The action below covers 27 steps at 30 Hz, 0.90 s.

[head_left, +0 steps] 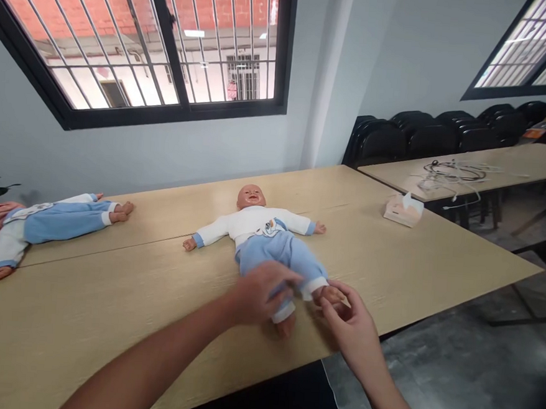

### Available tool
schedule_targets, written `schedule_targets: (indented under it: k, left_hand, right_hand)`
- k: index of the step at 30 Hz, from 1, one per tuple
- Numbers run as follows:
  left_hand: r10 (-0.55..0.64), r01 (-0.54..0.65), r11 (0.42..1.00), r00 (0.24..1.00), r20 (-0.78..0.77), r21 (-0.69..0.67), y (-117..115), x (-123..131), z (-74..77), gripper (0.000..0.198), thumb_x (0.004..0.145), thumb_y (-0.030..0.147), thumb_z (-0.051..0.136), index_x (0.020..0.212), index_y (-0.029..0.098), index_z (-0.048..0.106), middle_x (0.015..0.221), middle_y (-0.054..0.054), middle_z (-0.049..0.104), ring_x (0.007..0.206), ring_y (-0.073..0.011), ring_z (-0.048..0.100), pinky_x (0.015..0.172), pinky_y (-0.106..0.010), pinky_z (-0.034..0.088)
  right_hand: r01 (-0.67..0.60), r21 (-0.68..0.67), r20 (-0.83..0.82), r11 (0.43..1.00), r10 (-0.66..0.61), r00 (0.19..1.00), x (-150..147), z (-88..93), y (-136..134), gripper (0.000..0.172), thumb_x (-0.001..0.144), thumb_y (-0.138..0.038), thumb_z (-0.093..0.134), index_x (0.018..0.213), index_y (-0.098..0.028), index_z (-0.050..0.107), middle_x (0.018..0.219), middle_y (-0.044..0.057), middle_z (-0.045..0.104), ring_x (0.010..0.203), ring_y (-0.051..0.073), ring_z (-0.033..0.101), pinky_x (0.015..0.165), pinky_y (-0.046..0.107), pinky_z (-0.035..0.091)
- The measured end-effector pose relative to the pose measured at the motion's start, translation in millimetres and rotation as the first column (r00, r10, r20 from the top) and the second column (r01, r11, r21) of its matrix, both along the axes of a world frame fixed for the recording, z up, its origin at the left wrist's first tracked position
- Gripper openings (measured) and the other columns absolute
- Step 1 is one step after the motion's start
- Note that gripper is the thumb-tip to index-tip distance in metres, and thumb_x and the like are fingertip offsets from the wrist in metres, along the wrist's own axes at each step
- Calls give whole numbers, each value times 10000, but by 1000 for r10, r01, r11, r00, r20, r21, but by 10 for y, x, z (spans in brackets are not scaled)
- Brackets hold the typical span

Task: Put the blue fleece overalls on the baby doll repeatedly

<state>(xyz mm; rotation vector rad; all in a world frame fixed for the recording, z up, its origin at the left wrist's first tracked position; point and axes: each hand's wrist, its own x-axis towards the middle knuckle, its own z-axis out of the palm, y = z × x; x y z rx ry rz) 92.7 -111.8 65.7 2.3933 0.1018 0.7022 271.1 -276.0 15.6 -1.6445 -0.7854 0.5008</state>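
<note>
Doll [254,224] at your 12 o'clock on the table [437,266]. Right hand [356,330] grips its foot [333,294] at 5; left hand [261,294] blurred, can't tell its grip. Your pulling hard could drag it off the edge.

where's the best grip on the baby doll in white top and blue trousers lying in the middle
Probably the white-clad torso of the baby doll, one palm against each flank, coming from the foot end: it lies on its back, arms spread wide, leaving both flanks exposed.
</note>
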Motion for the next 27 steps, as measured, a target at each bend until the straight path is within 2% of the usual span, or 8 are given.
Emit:
schedule_targets:
  k: [2,4,6,9,15,18,22,27]
  left_hand:
    - [304,-306,952,946,116,-7,304,-7,-82,285,999,272,532,1255,222,649,1267,-108,676,1247,-270,575,1147,-469,405]
    - [534,-516,840,841,83,-168,611,-32,-183,409,928,319,645,1317,195,621,1325,-131,627,1273,-305,526,1148,-495,371]
    - [520,-495,784,853,-39,-375,846,-70,-273,445,837,397,759,1216,178,676,1137,-102,666,1077,-281,578,1036,-449,435]
    - [408,-386,770,910,-73,-508,1007,-116,-346,394,797,532,786,951,177,711,865,-30,639,834,-210,557,857,-355,474]
    - [383,-254,667,923,29,-701,1056,-156,-383,577,892,754,556,1000,190,620,856,-19,618,761,-163,558,720,-279,471]
    - [433,-268,613,901,33,-743,1166,-178,-456,534,800,699,716,899,188,594,774,7,563,675,-136,507,647,-254,431]
    - [619,-363,561,780,87,-744,1327,-151,-563,470,844,644,650,1004,217,537,816,19,526,701,-136,503,676,-249,422]
    - [716,-505,591,688,120,-629,1297,-217,-529,353,870,489,663,1062,222,534,896,1,531,809,-163,503,775,-274,424]
  right_hand:
    - [58,-51,90,997,-53,994,90,-32,-40,493,810,-503,709,1185,-191,638,996,107,771,828,263,749,756,384,600]
    - [92,-82,182,992,-76,980,134,-82,-77,461,804,-498,704,1147,-194,654,1019,112,773,877,273,750,800,392,591]
    - [91,-104,224,990,-66,972,149,-139,-97,451,801,-506,693,1127,-197,659,1020,109,775,901,279,748,823,400,584]
    - [105,-131,274,986,-66,959,161,-194,-98,442,799,-518,670,1111,-205,661,1042,107,774,952,291,738,858,413,569]
    - [126,-160,343,979,-64,937,284,-175,-124,411,790,-504,637,1083,-216,654,1052,100,771,978,297,721,872,408,546]
    - [135,-177,360,975,-64,931,383,-191,-157,421,783,-500,616,1086,-210,651,1060,108,768,986,305,715,857,411,541]
    - [122,-199,399,972,-34,916,486,-256,-146,419,791,-486,587,1095,-205,651,1065,113,762,981,306,706,860,424,534]
    - [158,-173,555,972,-37,831,496,-335,-98,368,811,-440,573,1079,-203,657,1034,125,749,959,331,685,864,481,523]
